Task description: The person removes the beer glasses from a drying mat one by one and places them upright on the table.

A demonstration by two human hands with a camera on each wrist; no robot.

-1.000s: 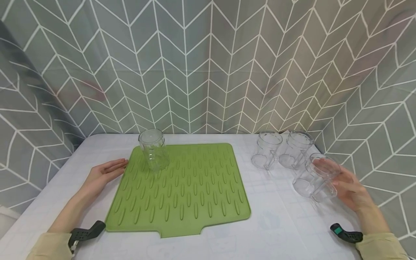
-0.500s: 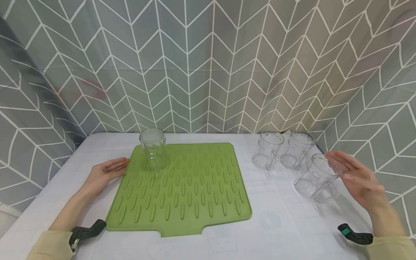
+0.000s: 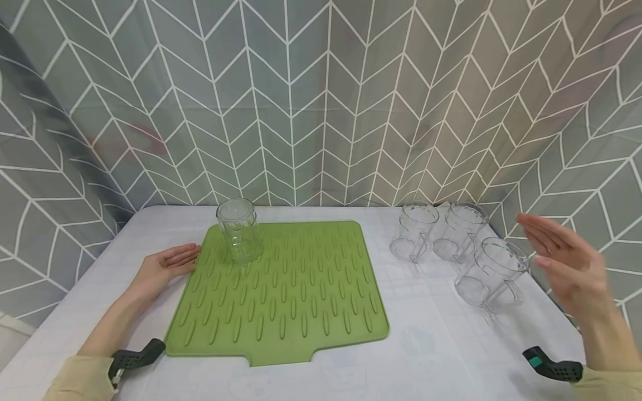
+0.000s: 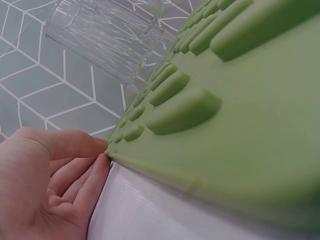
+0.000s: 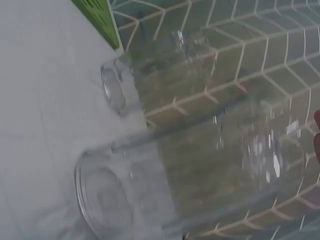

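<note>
My left hand (image 3: 156, 273) lies at the left side of a green ridged drying mat (image 3: 281, 352). Its fingers are nearly straight, and in the left wrist view the fingertips (image 4: 102, 146) meet the mat's edge. A clear glass mug (image 3: 238, 231) stands upright on the mat's far left part. My right hand (image 3: 572, 262) is raised at the right, fingers extended and holding nothing. Left of it, the nearest glass mug (image 3: 489, 273) stands on the table with its handle toward the front right. In the right wrist view this mug (image 5: 145, 185) fills the foreground.
Two more glass mugs, one (image 3: 413, 231) nearer the mat and another (image 3: 457, 231) beside it, stand behind the nearest mug. A white cloth covers the table (image 3: 421, 356). A grey curtain (image 3: 311, 100) with white chevron lines hangs behind and along both sides.
My right hand has let go of the nearest mug and drawn away to the right and up. That mug stays standing where it was. My left hand has not visibly moved.
</note>
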